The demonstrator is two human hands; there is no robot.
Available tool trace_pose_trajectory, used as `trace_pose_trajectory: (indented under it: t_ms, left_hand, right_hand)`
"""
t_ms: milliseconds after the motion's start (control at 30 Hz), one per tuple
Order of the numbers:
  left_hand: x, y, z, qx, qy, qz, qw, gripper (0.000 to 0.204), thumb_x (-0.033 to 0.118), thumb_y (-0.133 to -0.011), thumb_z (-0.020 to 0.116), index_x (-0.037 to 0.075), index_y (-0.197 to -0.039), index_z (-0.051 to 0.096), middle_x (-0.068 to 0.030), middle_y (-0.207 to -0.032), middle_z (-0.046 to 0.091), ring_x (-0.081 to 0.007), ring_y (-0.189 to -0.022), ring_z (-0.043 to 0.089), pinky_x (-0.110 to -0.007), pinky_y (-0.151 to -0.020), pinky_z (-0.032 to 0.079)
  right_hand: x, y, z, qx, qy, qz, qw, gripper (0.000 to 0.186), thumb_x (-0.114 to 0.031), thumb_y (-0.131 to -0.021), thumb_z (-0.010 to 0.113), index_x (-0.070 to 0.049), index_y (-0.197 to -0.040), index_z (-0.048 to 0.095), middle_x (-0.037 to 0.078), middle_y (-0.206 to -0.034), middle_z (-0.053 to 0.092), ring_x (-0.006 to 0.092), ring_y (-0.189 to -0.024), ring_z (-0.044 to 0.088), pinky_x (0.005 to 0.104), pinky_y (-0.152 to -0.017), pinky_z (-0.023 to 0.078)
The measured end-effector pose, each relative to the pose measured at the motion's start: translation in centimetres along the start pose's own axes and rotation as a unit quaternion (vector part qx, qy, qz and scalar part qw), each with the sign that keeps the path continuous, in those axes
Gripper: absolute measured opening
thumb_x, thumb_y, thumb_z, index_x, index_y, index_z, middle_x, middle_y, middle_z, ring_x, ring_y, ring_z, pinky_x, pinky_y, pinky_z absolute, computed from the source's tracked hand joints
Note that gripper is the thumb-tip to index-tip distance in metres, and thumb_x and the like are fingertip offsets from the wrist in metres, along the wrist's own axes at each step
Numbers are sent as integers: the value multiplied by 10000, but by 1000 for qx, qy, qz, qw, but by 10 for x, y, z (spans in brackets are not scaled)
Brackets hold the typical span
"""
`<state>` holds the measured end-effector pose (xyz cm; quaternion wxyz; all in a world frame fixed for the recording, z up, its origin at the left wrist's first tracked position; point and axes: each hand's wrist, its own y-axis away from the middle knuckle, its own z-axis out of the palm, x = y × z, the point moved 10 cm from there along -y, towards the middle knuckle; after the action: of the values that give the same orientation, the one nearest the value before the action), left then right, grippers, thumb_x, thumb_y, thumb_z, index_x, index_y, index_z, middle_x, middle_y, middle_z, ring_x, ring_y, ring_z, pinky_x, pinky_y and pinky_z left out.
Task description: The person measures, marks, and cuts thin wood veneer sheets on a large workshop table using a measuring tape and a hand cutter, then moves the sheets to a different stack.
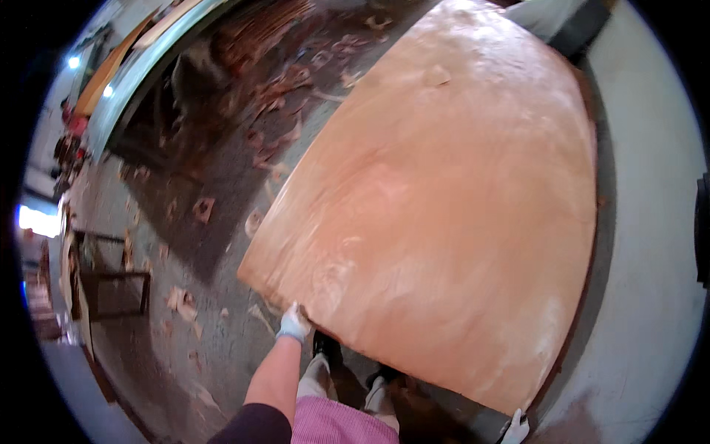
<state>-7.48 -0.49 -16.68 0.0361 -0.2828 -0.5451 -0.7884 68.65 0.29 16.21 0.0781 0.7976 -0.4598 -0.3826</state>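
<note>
A large tan sheet of wood veneer (444,192) stretches away in front of me, smooth and shiny, with a small loose flap or chip (436,75) on its far part. Its near edge is in the grip of my left hand (294,323), in a white glove, fingers closed round the edge near the left corner. At the near right corner is my right hand (515,428), also white-gloved and partly cut off by the picture's rim. Its fingers close at the sheet's corner. Something dark shows beside them, too small to name.
Torn veneer scraps (183,303) litter the grey floor (244,348) to the left. A pale wall (643,222) runs close along the right side. A long green-edged table (140,74) with sheets on it stands far left, near a dark-legged stand (118,275). My shoes (326,346) are below the near edge.
</note>
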Motion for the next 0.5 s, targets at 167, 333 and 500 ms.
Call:
trace_pose_trajectory:
  t_ms: [167, 333, 500]
  left_hand:
    - [0, 12, 1, 133, -82, -35, 987, 308, 340, -986, 497, 141, -1211, 561, -35, -1131, 614, -205, -915, 570, -336, -708, 478]
    - [-3, 2, -19, 124, -97, -42, 987, 394, 258, -962, 577, 75, -1308, 541, -73, -1177, 643, -220, -998, 577, -363, -831, 450]
    - [29, 24, -3, 214, -245, -16, 946, 358, 248, -882, 683, -6, -1132, 647, -115, -1148, 649, -271, -992, 597, -342, -917, 432]
  right_hand:
    - [-10, 30, 22, -25, -37, 72, 996, 488, -282, -991, 536, -183, -1454, 419, -47, -572, 375, 75, -434, 359, 251, -387, 295]
    - [-6, 13, 29, -4, 65, 39, 997, 488, -468, -924, 601, -3, -777, 603, 42, -636, 530, 177, -523, 459, 363, -477, 429]
    - [1, 44, 47, -9, 60, 69, 996, 515, -494, -940, 560, -36, -706, 545, 48, -626, 530, 176, -518, 469, 347, -473, 418]
